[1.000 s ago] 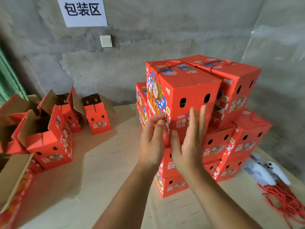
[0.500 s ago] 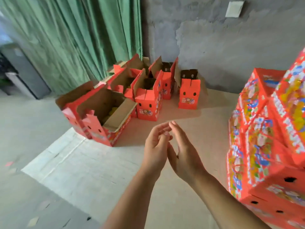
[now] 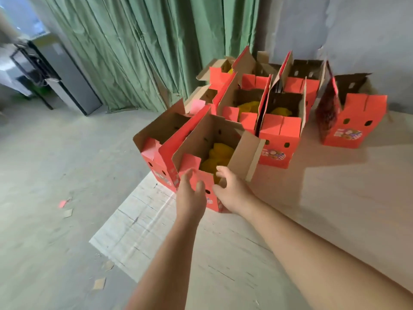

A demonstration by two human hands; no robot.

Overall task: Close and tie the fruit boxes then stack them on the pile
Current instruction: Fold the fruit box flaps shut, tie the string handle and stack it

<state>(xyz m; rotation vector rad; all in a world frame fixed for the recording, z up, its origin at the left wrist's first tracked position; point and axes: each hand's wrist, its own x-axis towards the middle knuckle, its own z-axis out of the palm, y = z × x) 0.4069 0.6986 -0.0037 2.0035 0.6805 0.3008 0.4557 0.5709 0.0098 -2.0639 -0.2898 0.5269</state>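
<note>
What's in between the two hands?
In the head view, the near red end flap of the nearest open box stands between the left hand and the right hand.

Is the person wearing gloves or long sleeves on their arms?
No. Both the left hand and the right hand are bare, with no gloves, rings or watch showing. Both forearms are bare too; no sleeve reaches into view.
</note>
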